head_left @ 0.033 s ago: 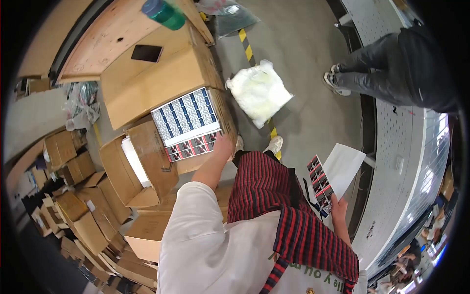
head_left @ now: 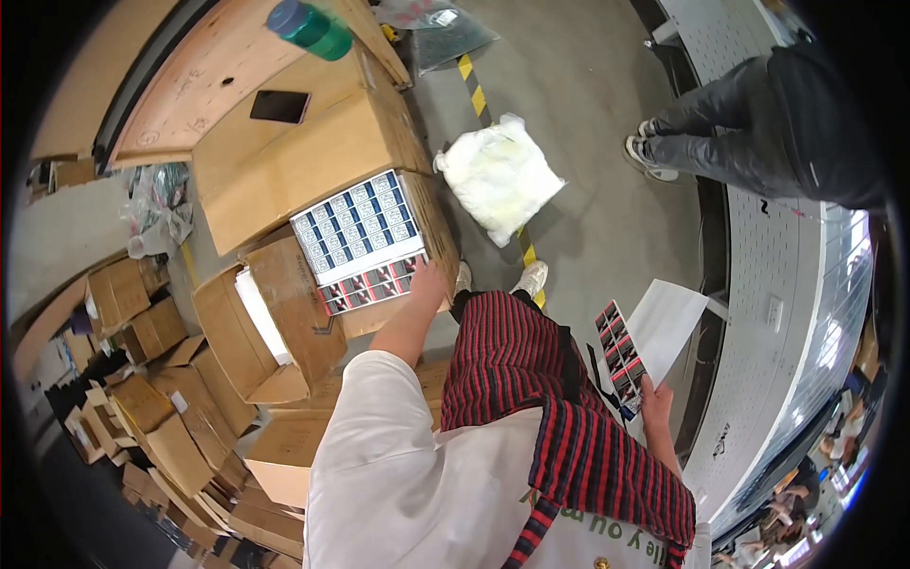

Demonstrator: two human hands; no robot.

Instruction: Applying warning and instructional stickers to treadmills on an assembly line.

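Boxes (head_left: 355, 223), small and blue-and-white, form a tight grid at left, a red-and-black row (head_left: 368, 286) along its near edge; I cannot tell whether they sit in or on the brown carton (head_left: 435, 223). I see the left hand (head_left: 429, 284) touching that row's right end; whether its fingers grip, I cannot tell. The right hand's (head_left: 656, 403) fingers are closed on a red-and-black stack (head_left: 619, 351), a white sheet (head_left: 668, 327) behind. Left of the grid, an open carton (head_left: 227, 327) holds something white (head_left: 261, 313).
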